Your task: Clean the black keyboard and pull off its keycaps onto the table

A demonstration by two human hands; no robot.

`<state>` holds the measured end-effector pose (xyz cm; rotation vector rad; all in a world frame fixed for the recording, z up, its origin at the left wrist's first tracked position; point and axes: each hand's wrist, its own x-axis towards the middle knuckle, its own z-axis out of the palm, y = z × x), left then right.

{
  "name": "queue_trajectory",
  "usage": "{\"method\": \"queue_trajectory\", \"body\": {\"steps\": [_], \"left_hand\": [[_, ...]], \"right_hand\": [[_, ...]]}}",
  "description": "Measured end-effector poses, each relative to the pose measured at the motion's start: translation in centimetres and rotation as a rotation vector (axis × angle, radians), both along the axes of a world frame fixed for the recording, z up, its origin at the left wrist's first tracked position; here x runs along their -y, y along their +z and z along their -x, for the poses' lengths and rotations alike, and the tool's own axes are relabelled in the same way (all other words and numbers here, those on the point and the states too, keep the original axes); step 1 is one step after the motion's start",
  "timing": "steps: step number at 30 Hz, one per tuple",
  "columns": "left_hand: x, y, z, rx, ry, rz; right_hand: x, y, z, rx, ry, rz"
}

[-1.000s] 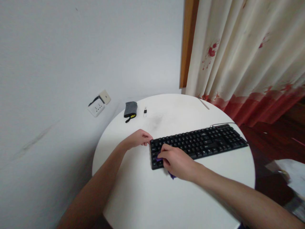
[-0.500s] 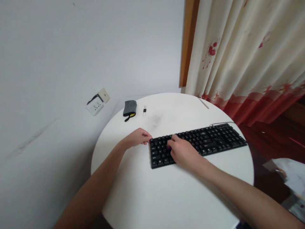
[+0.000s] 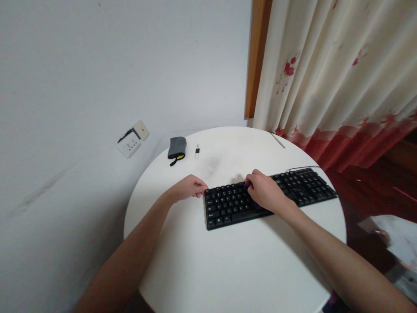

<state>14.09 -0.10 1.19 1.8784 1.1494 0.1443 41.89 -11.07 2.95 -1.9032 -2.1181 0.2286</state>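
Note:
A black keyboard lies at a slight slant on the round white table. At its upper left corner, my left hand is closed, the fingertips pinching the edge. My right hand rests over the keys left of the middle, its fingers curled round a small purple thing. Most of that thing is hidden by the hand, so its kind does not show. Further back lie a folded grey cloth pouch with a black loop and a small black piece with thin wires.
A thin pale stick lies near the table's back right edge. The keyboard's cable runs off behind it. A wall with a socket stands at the left, a curtain at the back right. White bags are on the floor.
My right hand has moved right and slightly away from me along the keyboard, with the purple thing in it. More left-side keys now show. My left hand stays at the corner.

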Motion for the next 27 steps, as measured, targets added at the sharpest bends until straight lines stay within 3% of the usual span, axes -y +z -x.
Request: {"method": "queue_trajectory", "body": {"steps": [3,8,11,14,22,24,27], "left_hand": [[0.0,0.0,0.0,0.002,0.0,-0.001],[0.0,0.1,-0.1,0.011,-0.006,-0.006],[-0.1,0.1,0.0,0.011,-0.014,-0.004],[-0.2,-0.1,0.2,0.005,-0.033,-0.006],[-0.2,0.0,0.1,-0.014,-0.016,-0.016],[-0.1,0.1,0.1,-0.022,-0.016,-0.021],[0.0,0.4,0.0,-0.025,-0.026,-0.024]], "right_hand": [[0.9,-0.1,1.4,-0.011,0.088,0.027],[3.8,0.4,5.2,-0.092,0.438,0.072],[4.5,0.7,6.0,-0.136,0.533,0.105],[3.8,0.7,5.2,-0.183,0.47,0.085],[1.0,0.4,1.9,0.022,-0.003,-0.01],[1.1,0.4,2.2,0.056,-0.002,0.017],[2.1,0.4,3.5,0.043,0.13,0.044]]}}
